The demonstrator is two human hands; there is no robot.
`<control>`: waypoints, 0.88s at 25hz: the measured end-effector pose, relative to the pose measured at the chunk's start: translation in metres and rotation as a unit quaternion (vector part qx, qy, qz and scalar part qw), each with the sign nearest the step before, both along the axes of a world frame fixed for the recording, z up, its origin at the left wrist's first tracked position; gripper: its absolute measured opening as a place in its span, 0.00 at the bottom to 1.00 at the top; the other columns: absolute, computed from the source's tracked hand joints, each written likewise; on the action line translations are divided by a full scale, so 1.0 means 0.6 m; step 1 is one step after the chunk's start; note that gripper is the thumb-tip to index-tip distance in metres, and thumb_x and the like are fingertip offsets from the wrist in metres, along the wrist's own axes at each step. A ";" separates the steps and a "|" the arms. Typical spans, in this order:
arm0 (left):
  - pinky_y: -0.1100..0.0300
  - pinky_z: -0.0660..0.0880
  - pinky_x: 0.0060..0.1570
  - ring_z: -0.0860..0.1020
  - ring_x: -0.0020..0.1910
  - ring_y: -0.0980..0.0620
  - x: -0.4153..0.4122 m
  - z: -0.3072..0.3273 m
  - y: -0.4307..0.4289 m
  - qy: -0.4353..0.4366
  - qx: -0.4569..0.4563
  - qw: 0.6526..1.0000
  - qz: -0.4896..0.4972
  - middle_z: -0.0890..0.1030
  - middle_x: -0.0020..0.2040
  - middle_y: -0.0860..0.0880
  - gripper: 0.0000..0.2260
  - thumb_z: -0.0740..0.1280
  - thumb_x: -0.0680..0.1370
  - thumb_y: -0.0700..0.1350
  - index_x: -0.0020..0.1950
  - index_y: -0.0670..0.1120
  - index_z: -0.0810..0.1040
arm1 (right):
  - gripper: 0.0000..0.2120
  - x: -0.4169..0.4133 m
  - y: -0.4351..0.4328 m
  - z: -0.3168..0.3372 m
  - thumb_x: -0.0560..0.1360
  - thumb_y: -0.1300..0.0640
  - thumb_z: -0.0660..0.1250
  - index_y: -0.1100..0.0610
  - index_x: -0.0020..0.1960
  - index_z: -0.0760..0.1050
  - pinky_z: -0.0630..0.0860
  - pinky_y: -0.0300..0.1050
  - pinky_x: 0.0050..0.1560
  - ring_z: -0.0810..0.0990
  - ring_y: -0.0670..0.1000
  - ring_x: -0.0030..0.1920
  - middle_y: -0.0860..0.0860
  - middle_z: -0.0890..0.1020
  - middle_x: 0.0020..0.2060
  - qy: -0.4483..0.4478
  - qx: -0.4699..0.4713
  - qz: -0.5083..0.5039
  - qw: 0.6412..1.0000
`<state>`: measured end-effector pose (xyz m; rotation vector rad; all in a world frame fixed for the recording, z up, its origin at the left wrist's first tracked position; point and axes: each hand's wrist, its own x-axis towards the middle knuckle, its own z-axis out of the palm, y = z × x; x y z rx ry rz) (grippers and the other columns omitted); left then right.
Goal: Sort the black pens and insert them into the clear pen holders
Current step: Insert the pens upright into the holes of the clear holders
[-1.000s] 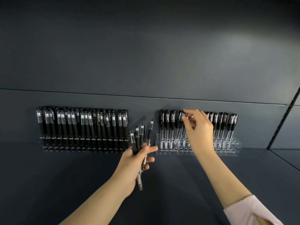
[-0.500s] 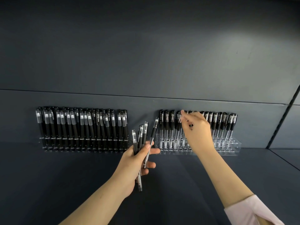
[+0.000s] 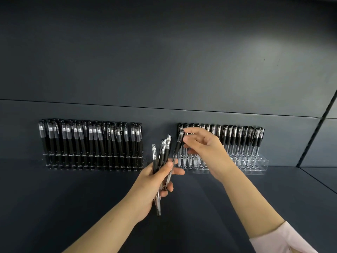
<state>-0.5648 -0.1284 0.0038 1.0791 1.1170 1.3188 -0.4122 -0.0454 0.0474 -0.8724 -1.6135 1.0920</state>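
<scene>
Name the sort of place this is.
Probably a stationery shop's display shelf or stockroom: a dark shelf with a panelled back wall, a clear left holder and right holder lined with identical black pens, and a left hand gripping a bunch of pens while the right hand pinches one pen.

Only readable bit is white print, looks like "TEST 2", running up a couple of the black plastic pens [image 3: 109, 133] in the clear acrylic pen holder [image 3: 91, 158], left of frame. The rest is too tiny.
</scene>
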 end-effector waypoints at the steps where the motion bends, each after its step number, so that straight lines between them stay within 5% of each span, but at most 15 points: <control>1: 0.64 0.66 0.27 0.73 0.29 0.54 0.001 0.001 -0.001 0.004 0.002 1.000 -0.005 0.86 0.49 0.49 0.09 0.63 0.80 0.49 0.57 0.50 0.80 | 0.11 0.000 0.000 0.001 0.76 0.62 0.68 0.54 0.57 0.76 0.79 0.41 0.48 0.82 0.47 0.43 0.49 0.85 0.42 0.031 -0.027 0.013 0.999; 4: 0.63 0.70 0.28 0.78 0.32 0.52 0.003 0.000 -0.001 0.014 -0.004 1.000 -0.014 0.86 0.49 0.50 0.10 0.63 0.81 0.50 0.59 0.49 0.78 | 0.12 0.006 0.006 0.003 0.75 0.65 0.69 0.56 0.56 0.74 0.79 0.47 0.49 0.81 0.49 0.40 0.54 0.84 0.41 0.073 -0.047 0.008 0.996; 7: 0.61 0.75 0.30 0.80 0.33 0.50 0.000 -0.006 0.003 0.017 -0.025 1.000 -0.006 0.86 0.48 0.51 0.10 0.62 0.81 0.50 0.61 0.50 0.76 | 0.11 0.028 0.018 0.014 0.75 0.65 0.69 0.53 0.54 0.74 0.80 0.48 0.48 0.82 0.48 0.37 0.52 0.81 0.40 0.135 0.032 -0.128 0.982; 11: 0.64 0.63 0.23 0.68 0.24 0.56 -0.005 -0.017 0.008 0.033 -0.034 0.999 0.007 0.82 0.36 0.50 0.13 0.62 0.81 0.53 0.60 0.48 0.78 | 0.13 0.061 0.020 0.020 0.77 0.61 0.66 0.43 0.51 0.71 0.78 0.41 0.45 0.81 0.54 0.45 0.49 0.79 0.43 0.095 0.184 -0.297 0.932; 13: 0.64 0.60 0.22 0.63 0.23 0.56 -0.002 -0.017 0.010 0.005 -0.048 0.999 0.007 0.77 0.32 0.50 0.16 0.61 0.80 0.55 0.59 0.46 0.77 | 0.12 0.062 0.021 0.012 0.78 0.61 0.66 0.45 0.53 0.71 0.74 0.32 0.41 0.79 0.50 0.44 0.47 0.78 0.44 0.048 0.208 -0.308 0.927; 17: 0.64 0.57 0.21 0.61 0.22 0.56 0.000 -0.013 0.011 -0.042 -0.077 0.996 0.014 0.75 0.30 0.49 0.21 0.59 0.79 0.58 0.58 0.41 0.73 | 0.10 0.054 0.032 -0.006 0.78 0.61 0.65 0.48 0.54 0.72 0.74 0.31 0.42 0.77 0.45 0.43 0.46 0.78 0.44 -0.030 0.238 -0.296 0.925; 22: 0.68 0.56 0.19 0.61 0.20 0.56 -0.002 -0.011 0.016 -0.103 -0.096 0.989 0.034 0.74 0.29 0.48 0.14 0.57 0.83 0.53 0.55 0.41 0.70 | 0.10 0.051 0.045 -0.023 0.78 0.61 0.66 0.52 0.58 0.75 0.73 0.27 0.43 0.77 0.41 0.44 0.48 0.79 0.47 -0.080 0.231 -0.280 0.928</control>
